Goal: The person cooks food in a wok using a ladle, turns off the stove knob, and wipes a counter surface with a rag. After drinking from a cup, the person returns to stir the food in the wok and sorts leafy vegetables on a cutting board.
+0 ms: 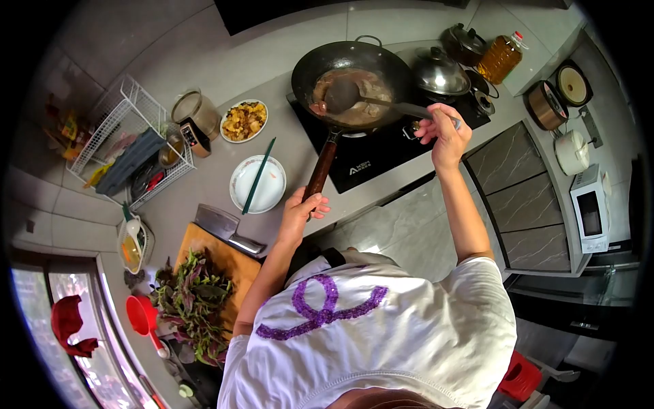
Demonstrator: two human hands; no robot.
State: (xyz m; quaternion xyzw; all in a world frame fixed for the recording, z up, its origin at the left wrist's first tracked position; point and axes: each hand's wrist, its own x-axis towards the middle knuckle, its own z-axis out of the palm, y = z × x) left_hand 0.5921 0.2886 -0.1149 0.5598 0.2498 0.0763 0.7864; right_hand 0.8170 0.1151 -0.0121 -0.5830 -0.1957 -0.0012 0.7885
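A dark wok (306,75) sits on the black cooktop (354,167) with brownish food and liquid (371,85) inside. My left hand (303,211) is wrapped round the wok's wooden handle (322,163). In my right hand (446,133) is the long handle of a ladle (342,94), whose dark bowl rests in the food. Left of the wok, a plate of yellow and brown food (244,121) stands on the counter. Nearer to me is a white bowl (272,185) with green chopsticks (259,174) lying across it.
A cleaver (218,221) lies by a wooden board (245,269) bearing leafy greens (194,296). A white wire rack (102,136) stands at the left. Beyond the wok are a lidded pot (441,71), another pot (464,42) and an oil bottle (501,60).
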